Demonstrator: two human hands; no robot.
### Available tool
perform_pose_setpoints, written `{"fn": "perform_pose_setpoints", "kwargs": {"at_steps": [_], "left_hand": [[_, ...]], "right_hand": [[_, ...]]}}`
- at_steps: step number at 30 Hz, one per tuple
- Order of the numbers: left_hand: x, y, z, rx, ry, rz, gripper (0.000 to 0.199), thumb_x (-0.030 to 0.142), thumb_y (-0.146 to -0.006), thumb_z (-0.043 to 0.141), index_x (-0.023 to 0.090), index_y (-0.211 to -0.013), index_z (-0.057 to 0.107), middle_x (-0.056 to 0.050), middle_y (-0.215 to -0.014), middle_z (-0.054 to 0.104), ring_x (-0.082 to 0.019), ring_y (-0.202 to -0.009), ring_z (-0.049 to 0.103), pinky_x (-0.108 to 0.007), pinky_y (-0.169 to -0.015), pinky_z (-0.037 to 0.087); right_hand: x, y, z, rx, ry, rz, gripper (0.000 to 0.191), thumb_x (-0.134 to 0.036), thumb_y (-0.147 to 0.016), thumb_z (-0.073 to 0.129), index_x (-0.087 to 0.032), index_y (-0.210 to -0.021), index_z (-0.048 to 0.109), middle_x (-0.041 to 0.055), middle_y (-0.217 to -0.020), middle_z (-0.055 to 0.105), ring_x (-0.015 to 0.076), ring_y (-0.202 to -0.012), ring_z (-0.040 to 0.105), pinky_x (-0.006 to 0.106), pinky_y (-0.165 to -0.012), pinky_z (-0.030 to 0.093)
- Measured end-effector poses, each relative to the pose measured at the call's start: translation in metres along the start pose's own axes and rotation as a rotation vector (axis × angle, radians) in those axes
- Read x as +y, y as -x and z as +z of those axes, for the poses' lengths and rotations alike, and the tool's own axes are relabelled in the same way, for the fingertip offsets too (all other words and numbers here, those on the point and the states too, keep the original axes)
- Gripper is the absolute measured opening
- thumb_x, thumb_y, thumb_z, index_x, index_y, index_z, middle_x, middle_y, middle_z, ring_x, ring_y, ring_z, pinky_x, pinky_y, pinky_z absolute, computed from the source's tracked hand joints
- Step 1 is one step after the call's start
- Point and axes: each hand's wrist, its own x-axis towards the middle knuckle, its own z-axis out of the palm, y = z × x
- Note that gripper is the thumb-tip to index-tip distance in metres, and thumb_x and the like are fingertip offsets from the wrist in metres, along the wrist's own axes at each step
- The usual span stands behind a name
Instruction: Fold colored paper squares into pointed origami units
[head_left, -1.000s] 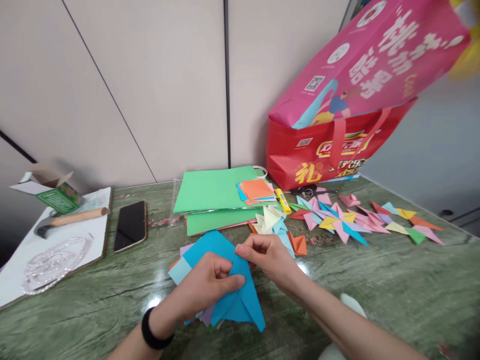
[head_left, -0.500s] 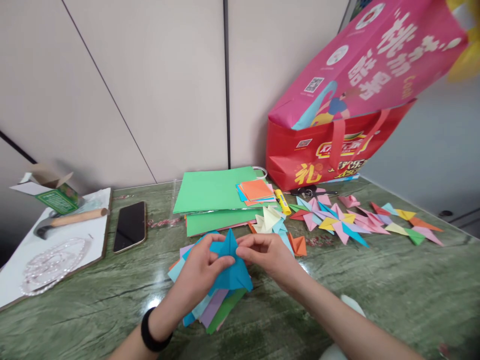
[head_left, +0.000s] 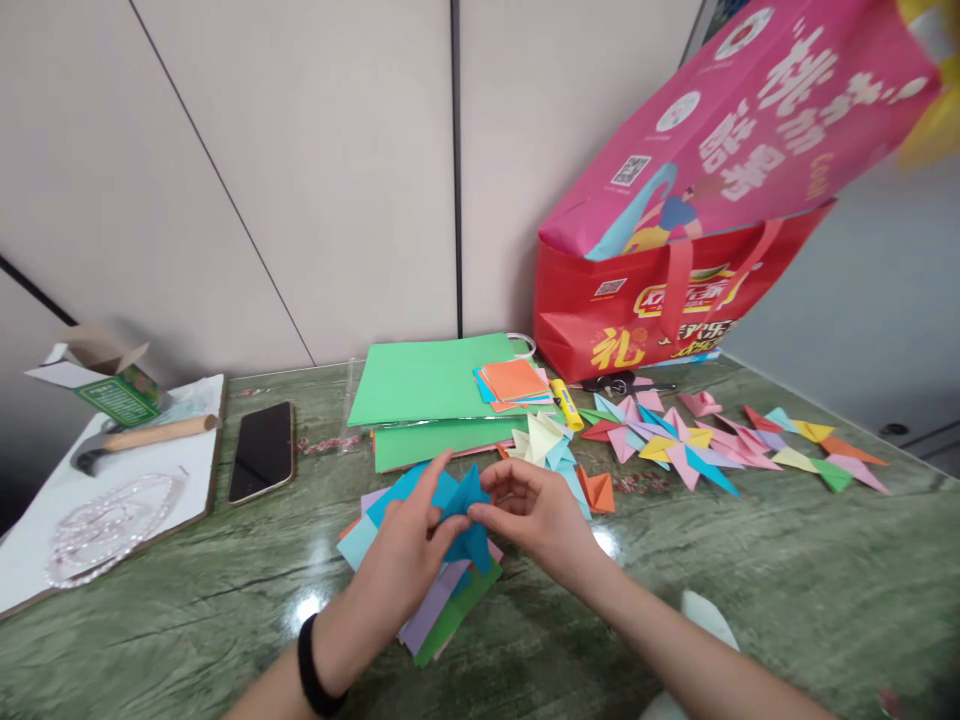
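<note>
A partly folded piece of blue origami paper (head_left: 471, 545) is held up between both hands, its pointed tip upward. My left hand (head_left: 401, 545) grips its left side, thumb across the front and index finger stretched up. On the right edge, my right hand (head_left: 540, 510) pinches the paper between thumb and fingertips. Under them lies a fanned pile of coloured paper squares (head_left: 435, 610), blue, purple and green among them, partly covered by the hands. Just beyond my right hand sit a folded cream paper piece (head_left: 536, 438) and an orange one (head_left: 598, 490).
Finished paper stars (head_left: 679, 440) spread over the right of the green table. Green sheets (head_left: 427, 385) with small orange squares (head_left: 511, 382) and a yellow glue stick (head_left: 566, 404) lie behind. A phone (head_left: 261, 452), hammer (head_left: 150, 436) and beads (head_left: 112, 525) are left; a red bag (head_left: 585, 320) stands behind right.
The blue paper has turned and its sides have folded inward, so it looks narrower. My left index finger has lifted, and my right fingers have shifted along the paper's edge.
</note>
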Motion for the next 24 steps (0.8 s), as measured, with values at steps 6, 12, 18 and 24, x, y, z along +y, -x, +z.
{"fn": "perform_pose_setpoints", "kwargs": {"at_steps": [6,12,18,24], "left_hand": [[-0.0080,0.0016,0.0076,0.007,-0.189,0.041,0.059,0.029,-0.085,0.038,0.016,-0.140,0.020,0.010,-0.047,0.028,-0.014,-0.045,0.031,-0.022,-0.048,0.020],[-0.0067,0.0022,0.0090,-0.021,-0.210,-0.001,0.060,0.029,-0.085,0.036,0.015,-0.141,0.016,0.008,-0.050,0.027,-0.016,-0.048,0.034,-0.022,-0.049,0.022],[-0.0071,0.0000,0.0079,-0.056,-0.191,0.002,0.064,0.029,-0.085,0.036,0.013,-0.142,0.011,0.007,-0.052,0.032,-0.017,-0.050,0.035,-0.023,-0.050,0.023],[-0.0076,0.0005,0.0079,-0.040,-0.221,0.017,0.061,0.030,-0.084,0.040,0.014,-0.140,0.020,0.007,-0.049,0.033,-0.017,-0.048,0.038,-0.023,-0.048,0.025]], "right_hand": [[0.0009,0.0021,0.0021,0.024,0.010,-0.014,0.022,-0.026,-0.062,0.070,-0.016,-0.075,0.055,0.0010,-0.070,0.057,0.0141,-0.063,0.056,0.027,-0.055,0.049],[0.0019,0.0025,0.0042,0.009,-0.005,0.007,0.020,-0.025,-0.064,0.068,-0.017,-0.076,0.054,-0.0005,-0.066,0.056,0.0136,-0.061,0.057,0.026,-0.054,0.048],[-0.0008,0.0032,0.0055,-0.026,-0.008,0.015,0.016,-0.023,-0.065,0.066,-0.016,-0.076,0.055,0.0012,-0.071,0.059,0.0140,-0.067,0.057,0.026,-0.060,0.049],[-0.0006,0.0022,0.0049,-0.041,0.069,0.005,0.008,-0.022,-0.069,0.058,-0.016,-0.073,0.054,0.0003,-0.068,0.058,0.0126,-0.062,0.055,0.026,-0.058,0.046]]}}
